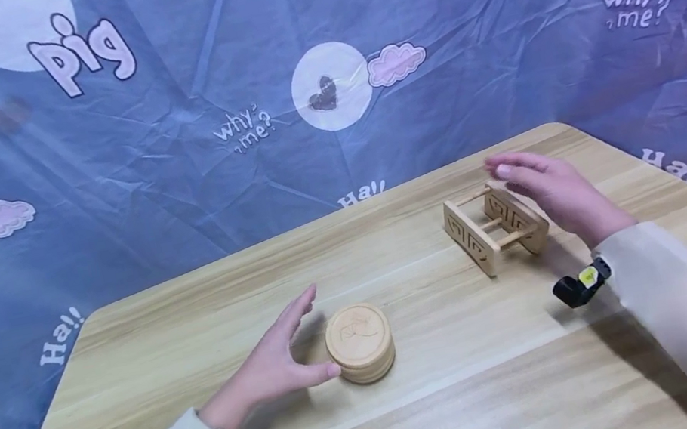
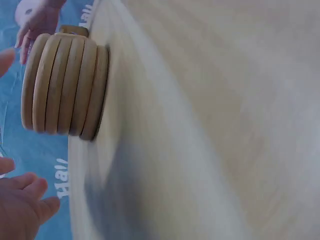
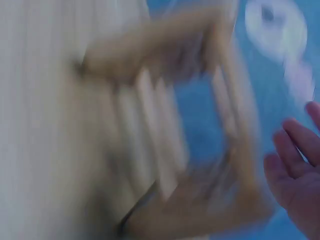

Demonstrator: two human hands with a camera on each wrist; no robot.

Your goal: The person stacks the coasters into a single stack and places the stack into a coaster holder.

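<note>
A stack of round wooden coasters, the top one with a line engraving, stands on the table. My left hand reaches around its left side, thumb and fingers spread apart, thumb tip right at the stack's edge. In the left wrist view the stacked discs show as several layers, with the left fingers beside them. Further right stands a wooden rack with carved side panels joined by thin rods. My right hand hovers at the rack's right side with fingers extended, holding nothing.
The light wood table has rounded far corners. Behind it hangs a blue printed cloth. Each wrist carries a small black camera, the right one close over the table.
</note>
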